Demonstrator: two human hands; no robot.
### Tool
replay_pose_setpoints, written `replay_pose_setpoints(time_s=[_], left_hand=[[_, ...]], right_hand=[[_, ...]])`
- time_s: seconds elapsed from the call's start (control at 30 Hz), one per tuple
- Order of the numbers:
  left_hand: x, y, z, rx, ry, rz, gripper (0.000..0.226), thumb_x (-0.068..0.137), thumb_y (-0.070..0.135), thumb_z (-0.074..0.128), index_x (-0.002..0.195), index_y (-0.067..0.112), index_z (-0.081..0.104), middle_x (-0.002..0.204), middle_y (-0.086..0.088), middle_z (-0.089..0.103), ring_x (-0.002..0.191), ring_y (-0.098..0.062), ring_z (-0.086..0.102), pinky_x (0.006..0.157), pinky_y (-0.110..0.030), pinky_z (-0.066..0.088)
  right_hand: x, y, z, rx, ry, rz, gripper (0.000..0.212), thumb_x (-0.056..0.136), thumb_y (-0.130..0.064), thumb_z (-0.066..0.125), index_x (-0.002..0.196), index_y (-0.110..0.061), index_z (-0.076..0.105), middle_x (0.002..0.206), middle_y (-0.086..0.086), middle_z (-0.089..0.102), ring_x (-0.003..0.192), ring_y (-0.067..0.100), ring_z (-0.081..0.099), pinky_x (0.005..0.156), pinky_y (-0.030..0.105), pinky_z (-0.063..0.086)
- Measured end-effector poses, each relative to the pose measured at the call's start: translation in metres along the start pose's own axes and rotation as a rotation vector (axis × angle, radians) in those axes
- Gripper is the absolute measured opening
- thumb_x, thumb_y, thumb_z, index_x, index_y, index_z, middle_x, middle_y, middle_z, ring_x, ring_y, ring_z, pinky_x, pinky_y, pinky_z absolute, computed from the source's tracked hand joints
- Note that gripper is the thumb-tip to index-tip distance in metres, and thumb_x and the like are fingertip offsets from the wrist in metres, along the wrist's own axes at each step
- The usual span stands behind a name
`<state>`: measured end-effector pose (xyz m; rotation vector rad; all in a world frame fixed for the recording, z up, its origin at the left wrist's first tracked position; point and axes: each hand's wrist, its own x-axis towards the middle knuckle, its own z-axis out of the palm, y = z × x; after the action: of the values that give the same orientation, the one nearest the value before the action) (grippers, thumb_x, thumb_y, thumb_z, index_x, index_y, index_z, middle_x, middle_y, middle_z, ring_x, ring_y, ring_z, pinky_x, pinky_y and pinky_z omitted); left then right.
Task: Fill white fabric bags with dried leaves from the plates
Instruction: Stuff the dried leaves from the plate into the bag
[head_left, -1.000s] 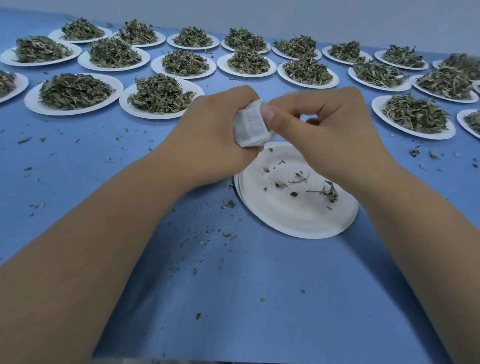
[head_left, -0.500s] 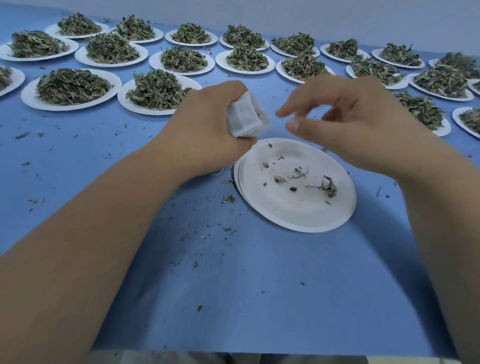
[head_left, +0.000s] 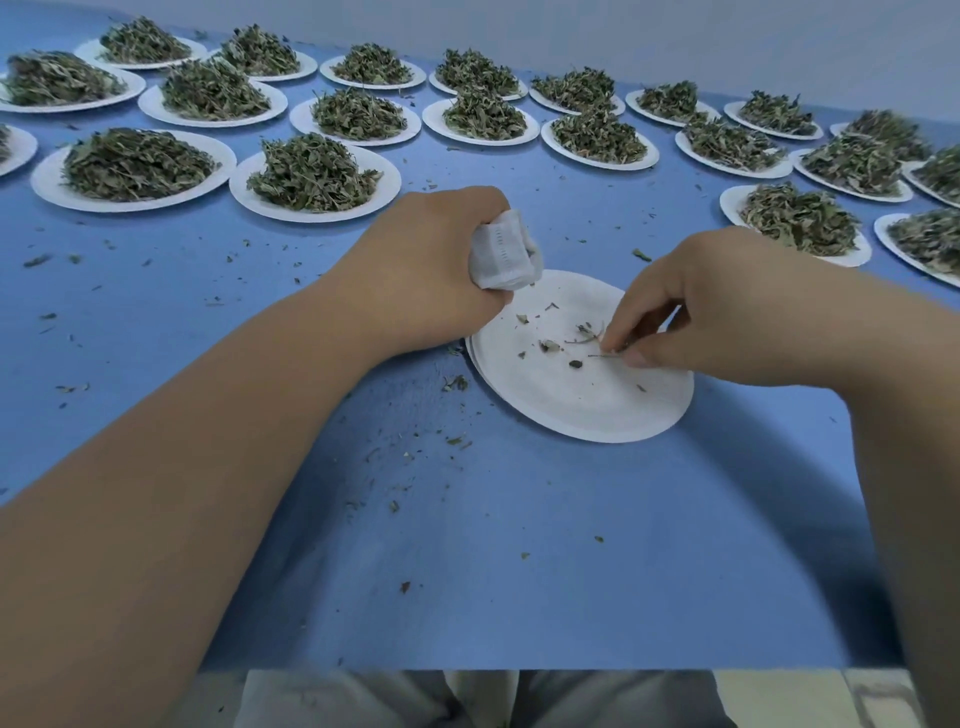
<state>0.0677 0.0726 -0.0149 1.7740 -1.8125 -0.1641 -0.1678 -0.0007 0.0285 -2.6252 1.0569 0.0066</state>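
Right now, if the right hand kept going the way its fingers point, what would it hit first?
Probably the leaf scraps on the nearly empty plate: the right hand points down-left at them and seems to be pinching one.

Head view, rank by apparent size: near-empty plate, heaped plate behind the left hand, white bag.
1. near-empty plate, nearest the camera.
2. heaped plate, farther back; likely the same true size.
3. white bag, partly hidden in the left hand.
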Motion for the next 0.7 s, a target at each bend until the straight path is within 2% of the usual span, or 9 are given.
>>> replay_pose_setpoints(time_s=[0.13,0.23,0.33,0.4,0.47,0.53,0.63,0.7], left_hand=[[0.000,0.002,0.000,0.014,-0.003,0.004,0.027,0.082,0.030,0.073,0.101,0.021,0.057,0.091,0.004,0.061,0.087,-0.022,0.058,0.075,-0.042,0.051],[0.000,0.002,-0.001,0.011,-0.003,0.000,0.026,0.082,0.028,0.073,0.101,0.020,0.057,0.091,0.001,0.062,0.086,-0.024,0.058,0.077,-0.048,0.052],[0.000,0.001,-0.001,0.012,0.008,-0.005,0.025,0.081,0.028,0.073,0.099,0.021,0.057,0.090,0.002,0.062,0.085,-0.023,0.058,0.076,-0.048,0.052],[0.000,0.001,-0.001,0.022,0.007,-0.005,0.026,0.080,0.029,0.072,0.100,0.020,0.057,0.089,0.002,0.062,0.085,-0.024,0.058,0.077,-0.047,0.052],[0.000,0.001,0.000,0.029,0.009,-0.003,0.026,0.080,0.029,0.072,0.100,0.021,0.057,0.089,0.003,0.062,0.085,-0.023,0.058,0.076,-0.046,0.052],[0.000,0.001,0.001,0.024,0.017,0.000,0.027,0.080,0.029,0.072,0.102,0.021,0.059,0.089,0.003,0.062,0.085,-0.023,0.058,0.076,-0.044,0.052],[-0.001,0.002,0.001,0.010,0.026,0.002,0.026,0.080,0.028,0.071,0.102,0.019,0.060,0.089,0.002,0.063,0.085,-0.024,0.059,0.077,-0.046,0.052],[-0.001,0.003,0.001,0.008,0.028,0.000,0.025,0.080,0.027,0.071,0.102,0.020,0.060,0.088,0.003,0.063,0.084,-0.023,0.059,0.076,-0.045,0.052]], right_hand=[[0.011,-0.008,0.009,0.122,0.105,-0.094,0.019,0.082,-0.017,0.083,0.087,-0.035,0.080,0.082,-0.026,0.072,0.077,-0.017,0.062,0.064,-0.002,0.041],[0.014,-0.012,0.012,0.187,0.194,-0.142,0.020,0.082,-0.027,0.083,0.095,-0.041,0.076,0.093,-0.022,0.071,0.082,-0.013,0.063,0.074,0.003,0.046],[0.012,-0.009,0.012,0.152,0.116,-0.115,0.027,0.080,-0.047,0.080,0.104,-0.051,0.070,0.100,-0.029,0.062,0.087,-0.022,0.054,0.062,0.006,0.043],[0.013,-0.008,0.018,0.111,0.038,-0.098,0.035,0.080,-0.053,0.077,0.113,-0.053,0.065,0.106,-0.031,0.058,0.085,-0.024,0.052,0.068,0.009,0.041],[0.018,-0.011,0.026,0.108,0.067,-0.105,0.036,0.083,-0.049,0.076,0.119,-0.048,0.066,0.111,-0.027,0.060,0.084,-0.021,0.054,0.076,0.008,0.040],[0.024,-0.015,0.030,0.114,0.090,-0.126,0.029,0.087,-0.042,0.077,0.115,-0.042,0.072,0.112,-0.022,0.064,0.084,-0.017,0.057,0.076,0.008,0.042],[0.029,-0.020,0.034,0.129,0.117,-0.155,0.018,0.088,-0.036,0.078,0.106,-0.033,0.079,0.109,-0.017,0.070,0.089,-0.006,0.062,0.085,0.020,0.049],[0.030,-0.022,0.037,0.107,0.155,-0.172,0.015,0.088,-0.037,0.077,0.101,-0.031,0.081,0.104,-0.014,0.072,0.084,-0.006,0.061,0.082,0.018,0.047]])
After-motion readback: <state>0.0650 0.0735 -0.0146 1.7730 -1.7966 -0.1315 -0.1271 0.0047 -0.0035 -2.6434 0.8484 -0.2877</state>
